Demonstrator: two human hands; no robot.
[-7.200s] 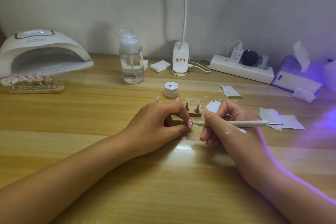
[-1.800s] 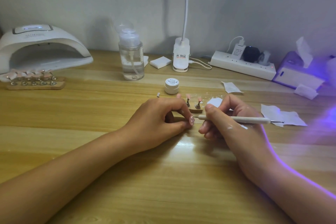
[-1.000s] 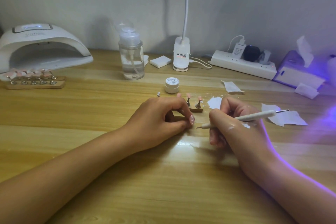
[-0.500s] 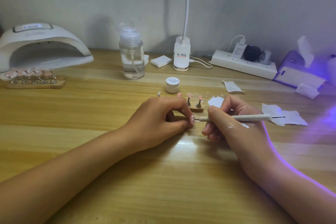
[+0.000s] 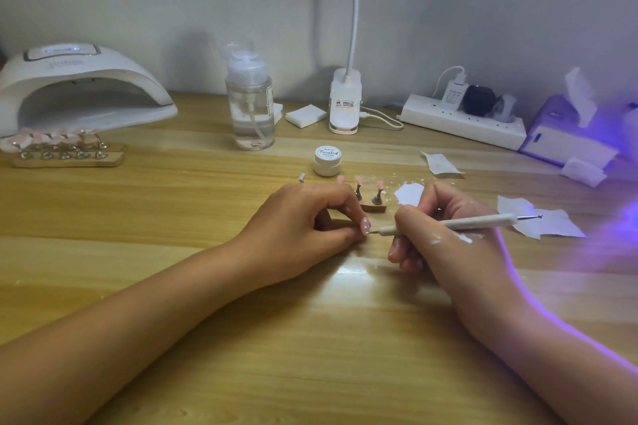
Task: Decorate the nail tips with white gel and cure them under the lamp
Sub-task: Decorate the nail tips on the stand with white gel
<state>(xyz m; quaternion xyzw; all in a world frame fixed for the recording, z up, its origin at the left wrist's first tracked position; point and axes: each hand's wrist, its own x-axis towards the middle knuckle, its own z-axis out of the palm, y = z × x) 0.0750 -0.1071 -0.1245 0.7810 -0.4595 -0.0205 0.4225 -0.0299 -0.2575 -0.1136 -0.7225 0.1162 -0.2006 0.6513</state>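
My left hand (image 5: 303, 221) rests on the wooden table and pinches a pink nail tip (image 5: 365, 226) that carries small white dots. My right hand (image 5: 445, 235) grips a white dotting pen (image 5: 448, 225) like a pencil, its metal point touching the nail tip. White gel smears show on the back of my right hand. Behind my hands, more pink nail tips (image 5: 359, 180) stand on a small wooden holder (image 5: 373, 207). A white gel jar (image 5: 327, 160) stands behind them. The white curing lamp (image 5: 74, 86) sits at the far left.
A wooden rack of pink nail tips (image 5: 65, 148) lies in front of the lamp. A clear pump bottle (image 5: 250, 103), a desk lamp base (image 5: 345, 102), a power strip (image 5: 462, 121) and a tissue box (image 5: 566, 134) line the back. Paper scraps (image 5: 538, 222) lie right, under violet light.
A second ago my right hand had tilted the pen up and away from the nail tip. It has come back level, with the point on the tip. My left hand has stayed still.
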